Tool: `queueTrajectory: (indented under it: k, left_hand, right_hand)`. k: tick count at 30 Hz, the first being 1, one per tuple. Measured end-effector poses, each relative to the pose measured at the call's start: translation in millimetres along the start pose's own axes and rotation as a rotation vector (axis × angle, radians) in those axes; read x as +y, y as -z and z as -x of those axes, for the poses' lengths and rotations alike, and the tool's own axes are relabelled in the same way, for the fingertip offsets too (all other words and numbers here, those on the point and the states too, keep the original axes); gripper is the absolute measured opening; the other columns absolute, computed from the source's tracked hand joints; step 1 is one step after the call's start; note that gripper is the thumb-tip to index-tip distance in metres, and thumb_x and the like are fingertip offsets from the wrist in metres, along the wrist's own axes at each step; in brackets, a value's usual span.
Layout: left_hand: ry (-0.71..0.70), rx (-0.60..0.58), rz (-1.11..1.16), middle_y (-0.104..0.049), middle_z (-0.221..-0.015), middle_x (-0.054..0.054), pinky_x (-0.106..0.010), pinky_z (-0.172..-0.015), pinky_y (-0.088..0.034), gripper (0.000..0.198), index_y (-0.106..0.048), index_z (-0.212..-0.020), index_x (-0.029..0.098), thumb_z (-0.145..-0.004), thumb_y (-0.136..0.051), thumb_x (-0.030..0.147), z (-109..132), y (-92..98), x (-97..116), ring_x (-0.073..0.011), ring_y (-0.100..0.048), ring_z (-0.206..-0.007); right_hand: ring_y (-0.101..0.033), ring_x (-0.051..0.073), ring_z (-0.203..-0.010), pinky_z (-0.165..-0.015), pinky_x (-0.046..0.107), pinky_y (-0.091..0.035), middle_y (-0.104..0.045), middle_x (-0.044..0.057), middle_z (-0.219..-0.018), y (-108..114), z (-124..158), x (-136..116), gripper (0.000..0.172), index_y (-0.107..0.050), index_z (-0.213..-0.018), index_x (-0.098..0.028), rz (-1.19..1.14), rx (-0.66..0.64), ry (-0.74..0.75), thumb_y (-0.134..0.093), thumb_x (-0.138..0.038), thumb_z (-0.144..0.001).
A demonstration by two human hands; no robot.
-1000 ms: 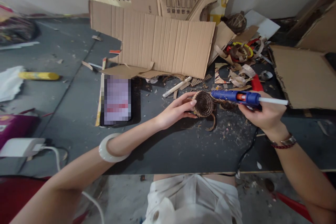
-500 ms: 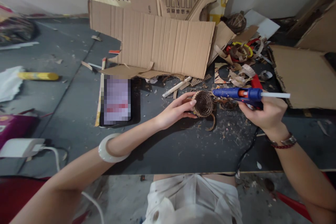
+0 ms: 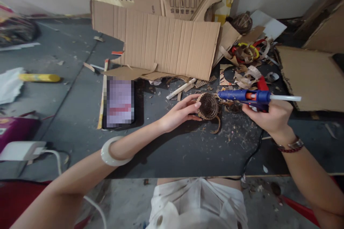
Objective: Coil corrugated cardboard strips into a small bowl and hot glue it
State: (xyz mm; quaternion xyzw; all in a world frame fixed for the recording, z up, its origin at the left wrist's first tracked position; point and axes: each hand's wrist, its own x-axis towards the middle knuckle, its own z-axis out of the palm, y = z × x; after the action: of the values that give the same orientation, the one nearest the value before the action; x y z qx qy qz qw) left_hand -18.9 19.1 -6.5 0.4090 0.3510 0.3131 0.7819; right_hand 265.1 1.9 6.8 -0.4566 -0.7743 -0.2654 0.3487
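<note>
My left hand is curled around a coil of corrugated cardboard, fingertips on its rim, which keeps it steady over the counter (the strips are wound tight, so a light hold seems enough). My right hand is closed on the grip of a blue hot glue gun, which puts its nozzle just beside the coil. A white glue stick juts from the back. A black cord trails across the counter, away from my arms, and cardboard scraps lie heaped beyond.
</note>
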Motion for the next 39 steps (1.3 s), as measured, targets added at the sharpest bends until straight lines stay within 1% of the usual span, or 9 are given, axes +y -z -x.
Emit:
queueTrajectory:
  k: [8,13,19,24,32,39]
  left_hand:
    - [0.009,0.005,-0.002,-0.058,-0.109,-0.006,-0.035,-0.08,-0.053,0.044,-0.053,-0.121,0.024,-0.081,-0.066,0.038,-0.1,0.3,-0.3,-0.0172,-0.059,-0.091]
    - [0.003,-0.002,0.015,-0.058,-0.108,-0.005,-0.033,-0.078,-0.053,0.042,-0.054,-0.12,0.024,-0.082,-0.066,0.037,0.0,-0.5,0.2,-0.0164,-0.059,-0.09]
    - [0.012,0.007,0.014,-0.059,-0.109,-0.006,-0.035,-0.08,-0.052,0.042,-0.054,-0.119,0.025,-0.081,-0.066,0.037,0.3,-0.1,-0.3,-0.0172,-0.059,-0.09]
    - [0.01,0.002,0.018,-0.058,-0.107,-0.005,-0.033,-0.078,-0.053,0.041,-0.054,-0.12,0.025,-0.082,-0.066,0.037,0.3,-0.3,0.1,-0.0161,-0.059,-0.088]
    - [-0.001,-0.008,0.024,-0.058,-0.107,-0.005,-0.032,-0.077,-0.053,0.039,-0.054,-0.119,0.024,-0.083,-0.065,0.035,0.1,-0.7,0.3,-0.0158,-0.06,-0.089]
    - [0.01,0.006,0.021,-0.058,-0.107,-0.005,-0.032,-0.077,-0.053,0.04,-0.054,-0.119,0.024,-0.082,-0.066,0.036,0.5,-0.4,0.1,-0.0161,-0.059,-0.089]
  right_hand:
    - [-0.061,0.014,-0.053,-0.048,0.025,-0.045,-0.071,0.004,-0.073,-2.0,1.0,0.8,0.023,-0.067,-0.088,-0.016,-0.025,-0.014,0.006,-0.071,-0.027,-0.068]
    - [-0.059,0.013,-0.05,-0.047,0.025,-0.044,-0.069,0.003,-0.068,-3.3,2.2,1.9,0.021,-0.066,-0.086,-0.016,-0.028,-0.024,0.019,-0.071,-0.026,-0.068]
    - [-0.057,0.015,-0.048,-0.047,0.027,-0.044,-0.067,0.001,-0.062,-3.5,5.5,3.4,0.018,-0.067,-0.084,-0.018,0.007,-0.082,-0.031,-0.068,-0.031,-0.071]
    - [-0.058,0.016,-0.051,-0.048,0.028,-0.045,-0.067,0.002,-0.063,-4.2,8.1,4.5,0.018,-0.067,-0.085,-0.018,-0.025,-0.107,-0.049,-0.068,-0.03,-0.071]
    - [-0.058,0.014,-0.051,-0.049,0.027,-0.044,-0.068,0.002,-0.066,-5.2,9.1,5.1,0.02,-0.066,-0.085,-0.017,-0.009,-0.071,-0.009,-0.069,-0.03,-0.07]
    - [-0.058,0.015,-0.051,-0.049,0.027,-0.045,-0.066,0.002,-0.063,-4.9,7.4,4.4,0.019,-0.067,-0.085,-0.018,-0.005,-0.087,-0.018,-0.069,-0.029,-0.07]
